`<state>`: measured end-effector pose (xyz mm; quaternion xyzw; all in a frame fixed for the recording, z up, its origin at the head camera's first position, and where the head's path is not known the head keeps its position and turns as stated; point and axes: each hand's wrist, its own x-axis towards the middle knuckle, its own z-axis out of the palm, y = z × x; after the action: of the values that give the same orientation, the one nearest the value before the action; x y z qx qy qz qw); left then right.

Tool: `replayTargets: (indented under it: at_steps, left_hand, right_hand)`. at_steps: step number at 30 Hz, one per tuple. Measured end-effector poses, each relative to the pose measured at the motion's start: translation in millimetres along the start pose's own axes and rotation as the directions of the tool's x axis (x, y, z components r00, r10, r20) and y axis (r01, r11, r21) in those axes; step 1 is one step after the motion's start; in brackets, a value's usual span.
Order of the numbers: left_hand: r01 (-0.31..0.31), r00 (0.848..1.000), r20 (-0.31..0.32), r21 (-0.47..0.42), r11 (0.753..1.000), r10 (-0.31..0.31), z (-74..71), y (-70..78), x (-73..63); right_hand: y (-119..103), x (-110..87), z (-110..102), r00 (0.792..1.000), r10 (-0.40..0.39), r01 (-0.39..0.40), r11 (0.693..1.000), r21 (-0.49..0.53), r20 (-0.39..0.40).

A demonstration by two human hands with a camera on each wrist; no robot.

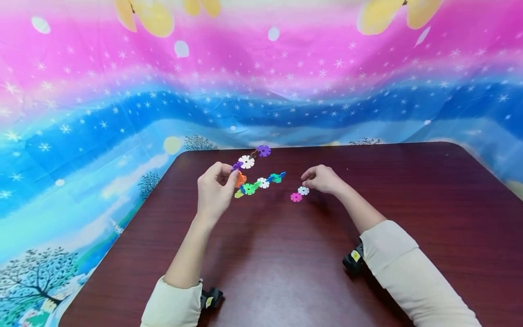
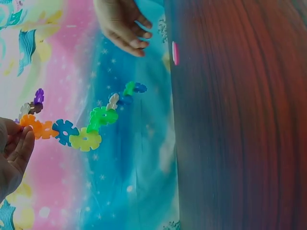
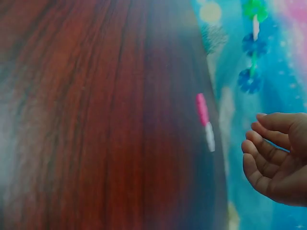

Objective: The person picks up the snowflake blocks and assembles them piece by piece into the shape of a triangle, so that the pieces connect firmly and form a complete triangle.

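Note:
My left hand point(image 1: 215, 188) holds up a chain of notched plastic snowflake discs point(image 1: 249, 189), pinching it near an orange disc point(image 2: 36, 125) between thumb and fingers. One part of the chain runs away from the hand through a white disc point(image 1: 246, 161) to a purple disc point(image 1: 263, 151). The other part stretches right through yellow, green, white and blue discs. Beyond that end, my right hand point(image 1: 323, 179) hovers above the table, its fingers loosely bent and holding nothing in the right wrist view. Below it lie a pink disc point(image 1: 296, 197) and a white disc point(image 3: 210, 137), close together.
A dark red-brown wooden table point(image 1: 286, 259) with rounded far corners lies under both hands. Behind it hangs a pink and blue printed cloth point(image 1: 261, 81). Black wrist devices point(image 1: 353, 261) sit at both light sleeves.

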<state>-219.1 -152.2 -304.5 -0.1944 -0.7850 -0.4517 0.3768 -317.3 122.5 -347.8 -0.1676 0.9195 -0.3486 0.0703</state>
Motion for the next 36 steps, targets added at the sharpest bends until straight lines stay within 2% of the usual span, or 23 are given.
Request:
replayTargets:
  at_steps: [2,6,7,9,17,20,27,34,36]
  left_hand:
    - [0.005,1.000,-0.005,0.013,1.000,-0.005,-5.1,8.8,-0.6]
    - [0.037,0.999,-0.010,0.025,0.999,-0.037,-10.4,7.8,-2.3]
    - [0.037,0.999,-0.010,0.023,0.999,-0.036,-11.5,7.6,-2.9]
    - [0.047,0.999,-0.010,0.017,0.999,-0.047,-11.4,-3.2,-5.0]
    - [0.074,0.997,-0.006,0.019,0.997,-0.074,-10.8,-4.5,-7.7]
    - [0.078,0.997,-0.006,0.015,0.997,-0.078,-9.7,0.8,-7.2]
    - [0.060,0.998,0.012,0.015,0.998,-0.060,-11.1,33.1,-5.2]
    - [0.071,0.997,0.028,-0.012,0.997,-0.071,-2.8,2.9,-6.8]
    - [0.070,0.997,0.033,-0.019,0.997,-0.069,-2.2,-0.3,-7.3]
  right_hand:
    - [4.5,5.8,4.5,1.000,-0.008,0.009,0.998,-0.061,0.020]
    - [12.8,14.1,12.9,0.999,-0.002,0.009,0.990,-0.139,0.050]
    - [14.7,15.5,14.7,0.999,0.004,0.004,0.989,-0.148,0.052]
    - [17.0,16.8,17.8,0.999,0.019,-0.011,0.986,-0.164,0.050]
    - [23.2,20.5,24.4,0.997,0.069,-0.061,0.981,-0.185,0.034]
    - [23.5,22.2,24.0,0.997,0.071,-0.062,0.978,-0.199,0.039]
    - [22.7,20.1,20.9,0.999,0.050,-0.047,0.980,-0.196,0.009]
    - [28.0,12.2,13.4,0.993,-0.001,-0.015,0.990,-0.138,-0.116]
    - [30.3,9.4,10.2,0.989,-0.021,0.002,0.992,-0.130,-0.147]
